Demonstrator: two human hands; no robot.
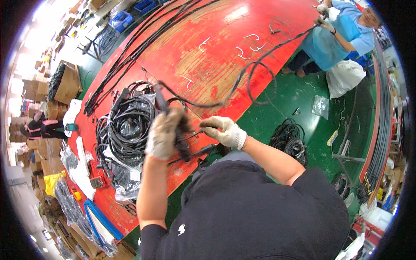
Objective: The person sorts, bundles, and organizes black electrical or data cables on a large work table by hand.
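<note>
Coils (pixel 113 130) lie wound, cables (pixel 130 60) loose on the table (pixel 225 60), right hand (pixel 221 130) pinching a cord (pixel 193 135), left hand (pixel 164 134) too blurred to judge its grip.

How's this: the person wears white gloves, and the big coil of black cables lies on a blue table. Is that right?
Not quite: the table is red, not blue, as the head view shows. The person does wear white gloves, and the big coil of black cables does lie on it.

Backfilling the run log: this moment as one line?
left hand: blurred, at dark cables | right hand: at thin lead, grip unclear | coil: on red table, left of hands | co-worker: holding long cable
</note>
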